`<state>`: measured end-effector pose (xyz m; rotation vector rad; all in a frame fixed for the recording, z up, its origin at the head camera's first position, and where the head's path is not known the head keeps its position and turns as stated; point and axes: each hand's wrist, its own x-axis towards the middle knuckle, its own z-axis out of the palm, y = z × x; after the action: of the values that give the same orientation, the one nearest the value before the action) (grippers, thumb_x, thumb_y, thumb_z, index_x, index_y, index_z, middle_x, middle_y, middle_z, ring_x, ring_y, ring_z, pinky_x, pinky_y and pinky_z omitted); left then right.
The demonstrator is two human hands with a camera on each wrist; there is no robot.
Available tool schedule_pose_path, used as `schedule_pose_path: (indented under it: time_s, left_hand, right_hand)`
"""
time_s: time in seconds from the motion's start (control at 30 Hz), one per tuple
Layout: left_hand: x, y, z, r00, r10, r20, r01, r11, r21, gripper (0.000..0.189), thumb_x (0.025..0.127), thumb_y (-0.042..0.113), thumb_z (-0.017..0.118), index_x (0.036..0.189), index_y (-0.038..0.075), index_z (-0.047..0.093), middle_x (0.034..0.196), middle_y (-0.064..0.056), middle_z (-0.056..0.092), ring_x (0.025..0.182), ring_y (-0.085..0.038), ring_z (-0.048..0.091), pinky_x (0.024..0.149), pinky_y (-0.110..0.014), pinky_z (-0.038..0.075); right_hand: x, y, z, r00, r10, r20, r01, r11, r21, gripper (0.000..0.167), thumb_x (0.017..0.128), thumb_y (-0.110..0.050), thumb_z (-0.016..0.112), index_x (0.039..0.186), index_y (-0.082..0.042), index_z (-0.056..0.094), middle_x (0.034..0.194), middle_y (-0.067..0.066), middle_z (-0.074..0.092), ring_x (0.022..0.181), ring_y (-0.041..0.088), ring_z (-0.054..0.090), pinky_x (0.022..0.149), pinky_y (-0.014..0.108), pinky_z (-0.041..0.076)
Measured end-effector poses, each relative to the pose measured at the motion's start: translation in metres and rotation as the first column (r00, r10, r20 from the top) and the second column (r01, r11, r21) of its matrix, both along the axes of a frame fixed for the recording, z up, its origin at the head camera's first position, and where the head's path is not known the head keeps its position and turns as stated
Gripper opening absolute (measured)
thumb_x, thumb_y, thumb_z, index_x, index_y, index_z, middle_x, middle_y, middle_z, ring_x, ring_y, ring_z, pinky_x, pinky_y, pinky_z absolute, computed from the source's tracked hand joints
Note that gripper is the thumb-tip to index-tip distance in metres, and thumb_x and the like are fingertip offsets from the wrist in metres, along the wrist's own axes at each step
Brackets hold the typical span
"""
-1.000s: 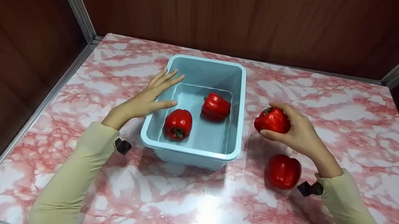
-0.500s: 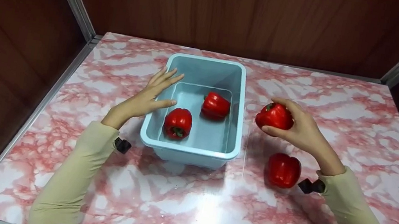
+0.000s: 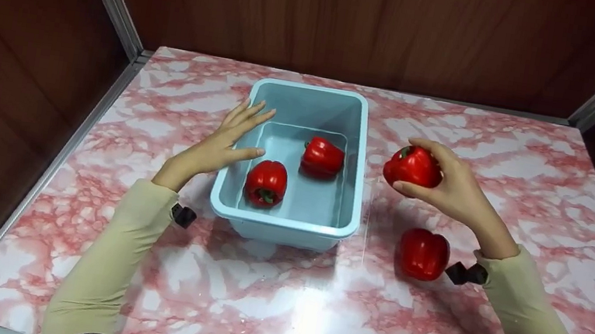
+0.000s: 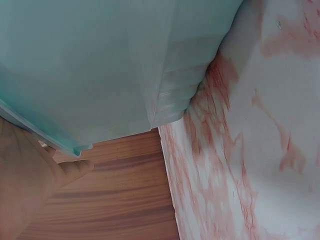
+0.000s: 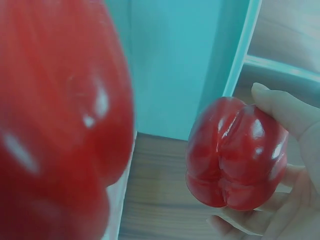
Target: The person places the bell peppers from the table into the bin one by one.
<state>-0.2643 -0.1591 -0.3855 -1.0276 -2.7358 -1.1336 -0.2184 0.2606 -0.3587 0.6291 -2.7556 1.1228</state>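
My right hand (image 3: 456, 188) grips a red bell pepper (image 3: 414, 167) between thumb and fingers, held above the table to the right of a light blue plastic bin (image 3: 289, 225). The right wrist view shows this held bell pepper (image 5: 235, 155) from its lobed end. My left hand (image 3: 218, 146) lies over the bin's left rim with fingers spread and straight, holding nothing. Inside the bin are two red bell peppers, one near the front left (image 3: 266, 181) and one farther back on the right (image 3: 322, 158).
Another red bell pepper (image 3: 423, 255) sits on the pink-and-white marbled table (image 3: 229, 310), below my right hand and near its wrist camera (image 3: 466, 273). Dark wood panels (image 3: 331, 19) with metal edging close off the back and sides.
My right hand has lifted the bell pepper a little, moving slightly up and away in the head view. My left hand and the bin have stayed in place.
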Motion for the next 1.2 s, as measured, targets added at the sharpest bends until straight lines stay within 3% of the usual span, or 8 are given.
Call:
schedule_pose_path:
  time_s: [0.23, 0.47, 0.87, 1.1, 1.2]
  left_hand:
    - [-0.001, 0.0, 0.0, 1.0, -0.008, -0.005, 0.008, 1.0, 0.006, 0.069, 0.088, 0.048, 0.056, 0.147, 0.034, 0.023, 0.156, 0.004, 0.008, 0.142, -0.024, -0.01, 0.107, -0.063, 0.003]
    - [-0.001, -0.001, 0.0, 1.0, 0.003, -0.007, -0.003, 1.0, -0.002, 0.068, 0.088, 0.048, 0.056, 0.146, 0.036, 0.023, 0.156, 0.007, 0.008, 0.142, -0.016, -0.011, 0.107, -0.062, 0.004]
    - [-0.001, 0.0, 0.0, 1.0, 0.006, -0.002, -0.006, 1.0, -0.028, 0.069, 0.088, 0.048, 0.056, 0.146, 0.039, 0.021, 0.157, -0.001, 0.008, 0.141, -0.014, -0.013, 0.107, -0.063, 0.003]
    - [-0.001, 0.0, 0.001, 1.0, 0.002, -0.008, -0.003, 0.999, -0.045, 0.069, 0.088, 0.048, 0.056, 0.146, 0.039, 0.021, 0.157, 0.004, 0.006, 0.142, -0.016, -0.013, 0.106, -0.063, 0.003]
    - [-0.002, 0.0, 0.001, 1.0, -0.001, -0.016, 0.0, 0.998, -0.056, 0.069, 0.088, 0.048, 0.056, 0.147, 0.037, 0.022, 0.157, 0.001, 0.007, 0.142, -0.018, -0.013, 0.106, -0.064, 0.004]
  right_hand:
    - [0.001, -0.001, 0.005, 0.999, -0.018, 0.04, 0.019, 1.0, -0.014, 0.075, 0.07, -0.04, 0.079, 0.135, -0.025, 0.044, 0.132, 0.003, 0.049, 0.112, 0.029, 0.05, 0.087, 0.054, 0.047]
    - [0.001, -0.002, 0.009, 0.999, -0.028, 0.031, 0.028, 0.999, -0.018, 0.074, 0.07, -0.041, 0.079, 0.134, -0.029, 0.044, 0.132, 0.003, 0.049, 0.112, 0.029, 0.051, 0.086, 0.054, 0.047]
    - [0.002, -0.005, 0.015, 1.0, -0.017, -0.011, 0.017, 0.999, -0.041, 0.072, 0.07, -0.037, 0.08, 0.133, -0.028, 0.046, 0.129, 0.002, 0.052, 0.106, 0.026, 0.053, 0.085, 0.051, 0.048]
    - [0.003, -0.008, 0.02, 0.999, -0.031, -0.018, 0.031, 0.999, -0.036, 0.073, 0.069, -0.039, 0.08, 0.133, -0.028, 0.046, 0.129, 0.001, 0.052, 0.107, 0.025, 0.052, 0.086, 0.052, 0.048]
    - [0.003, -0.009, 0.022, 0.999, -0.029, -0.028, 0.028, 0.999, -0.035, 0.073, 0.069, -0.04, 0.08, 0.133, -0.028, 0.046, 0.129, 0.0, 0.052, 0.107, 0.025, 0.053, 0.086, 0.052, 0.048]
